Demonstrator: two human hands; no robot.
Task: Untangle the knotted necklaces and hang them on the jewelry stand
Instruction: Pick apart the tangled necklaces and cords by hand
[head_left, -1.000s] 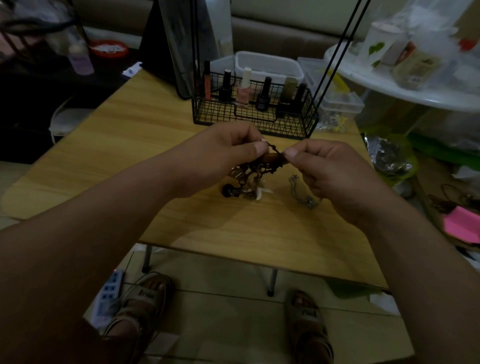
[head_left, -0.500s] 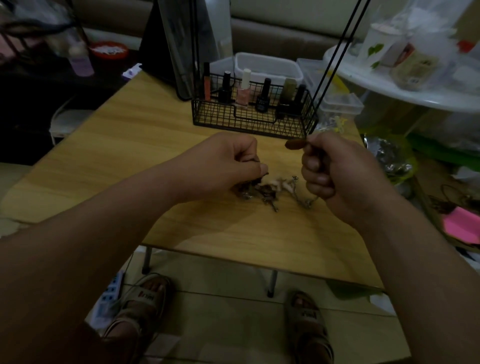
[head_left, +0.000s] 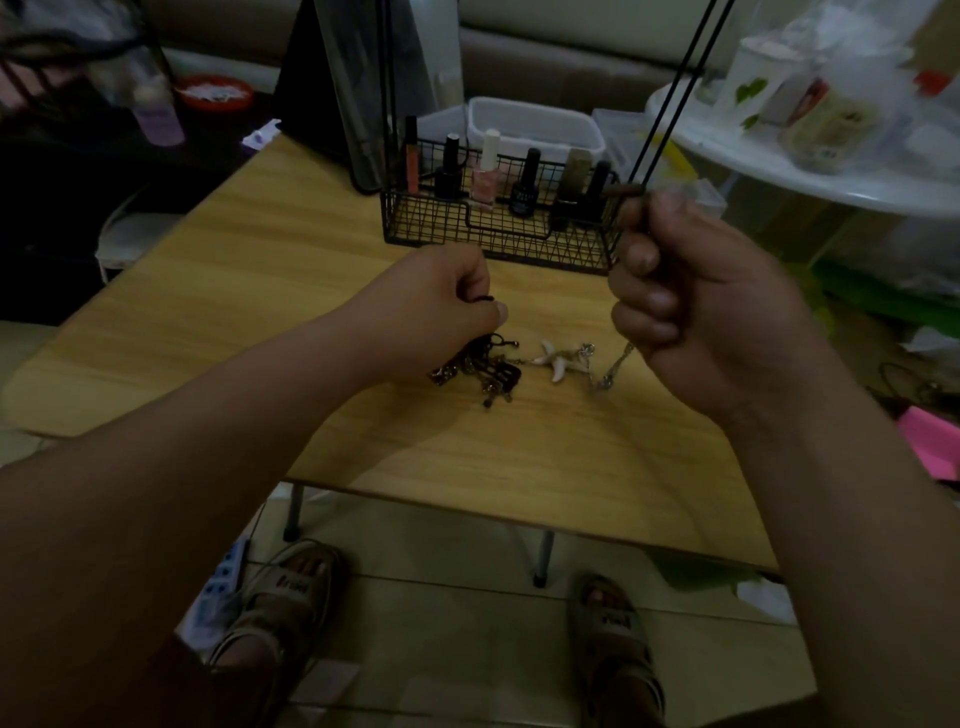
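Note:
A tangle of dark necklaces (head_left: 475, 369) lies on the wooden table (head_left: 260, 291), with a white starfish pendant (head_left: 557, 359) and a silver chain (head_left: 613, 369) stretched out to its right. My left hand (head_left: 441, 306) pinches a black cord above the tangle. Raised to the right, my right hand (head_left: 691, 306) grips a cord with a brown bead (head_left: 621, 192) sticking out above its fingers. The jewelry stand's black rods (head_left: 670, 93) rise from a wire basket (head_left: 493, 234) behind my hands.
Nail polish bottles (head_left: 485, 171) stand in the basket. Clear plastic boxes (head_left: 535, 124) sit behind it. A white round table (head_left: 810, 171) with clutter is at the right. A dark upright panel (head_left: 358, 88) stands at the back. My sandalled feet and a power strip (head_left: 223, 587) are below.
My hands have drawn apart. My right hand rose to the right with the brown bead, and the tangle dropped to the table, stretching out with the starfish and chain exposed.

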